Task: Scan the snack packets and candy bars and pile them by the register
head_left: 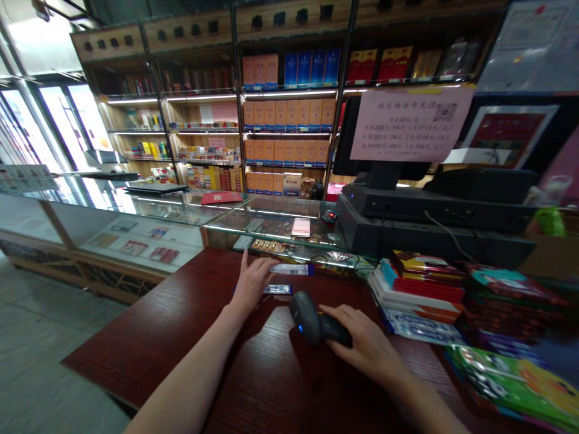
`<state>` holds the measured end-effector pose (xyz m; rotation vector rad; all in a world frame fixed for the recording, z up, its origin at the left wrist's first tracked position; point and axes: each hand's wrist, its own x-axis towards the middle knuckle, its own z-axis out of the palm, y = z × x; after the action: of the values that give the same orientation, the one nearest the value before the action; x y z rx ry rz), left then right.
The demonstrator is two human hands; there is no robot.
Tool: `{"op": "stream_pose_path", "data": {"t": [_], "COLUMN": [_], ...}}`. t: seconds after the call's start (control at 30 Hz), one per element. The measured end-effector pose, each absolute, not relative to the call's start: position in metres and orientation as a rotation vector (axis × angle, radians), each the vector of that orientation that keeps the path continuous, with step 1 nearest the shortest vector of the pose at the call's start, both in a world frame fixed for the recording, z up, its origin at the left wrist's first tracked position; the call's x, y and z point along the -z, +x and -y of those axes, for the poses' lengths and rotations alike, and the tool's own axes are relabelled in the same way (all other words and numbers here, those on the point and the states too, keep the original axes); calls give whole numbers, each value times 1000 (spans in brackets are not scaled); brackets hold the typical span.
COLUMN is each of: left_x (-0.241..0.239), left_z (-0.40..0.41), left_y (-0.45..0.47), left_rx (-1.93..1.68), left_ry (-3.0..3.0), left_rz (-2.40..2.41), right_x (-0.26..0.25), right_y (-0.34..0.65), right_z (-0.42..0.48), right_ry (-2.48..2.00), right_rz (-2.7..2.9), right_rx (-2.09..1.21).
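Note:
My left hand (pixel 254 278) is over the dark red wooden counter (pixel 190 313), closed on the near end of a slim white and blue packet (pixel 293 269). One of its fingers points up, off the packet. A second slim packet (pixel 277 289) with blue ends lies on the counter just below, partly hidden by my left hand. My right hand (pixel 364 340) is wrapped round the handle of a black barcode scanner (pixel 310 319). The scanner shows a blue light, and its head is turned left, near the two packets.
To the right are stacked packaged goods (pixel 423 292) and a green snack bag (pixel 511 380). Behind them stands a black cash register (pixel 434 211) with a pink notice (pixel 409 126). Glass display cases (pixel 271 217) adjoin the counter's far edge, with stocked shelves (pixel 289 135) beyond.

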<state>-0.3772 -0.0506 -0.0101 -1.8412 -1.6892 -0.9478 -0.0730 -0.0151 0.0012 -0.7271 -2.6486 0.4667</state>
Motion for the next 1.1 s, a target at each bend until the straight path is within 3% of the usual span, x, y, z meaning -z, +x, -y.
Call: {"op": "stream_pose_path", "data": {"t": [0.57, 1.1], "left_x": [7, 10], "left_z": [53, 52], "left_y": [-379, -380], "left_rx": [966, 978], "left_ry": [-1767, -1769], "left_rz": [1681, 1690], "right_x": [-13, -12], "right_y": [-57, -57], "right_z": [7, 7], "right_ry": [-801, -765], "right_rz": [2515, 2508], "right_rx": [-813, -860]}}
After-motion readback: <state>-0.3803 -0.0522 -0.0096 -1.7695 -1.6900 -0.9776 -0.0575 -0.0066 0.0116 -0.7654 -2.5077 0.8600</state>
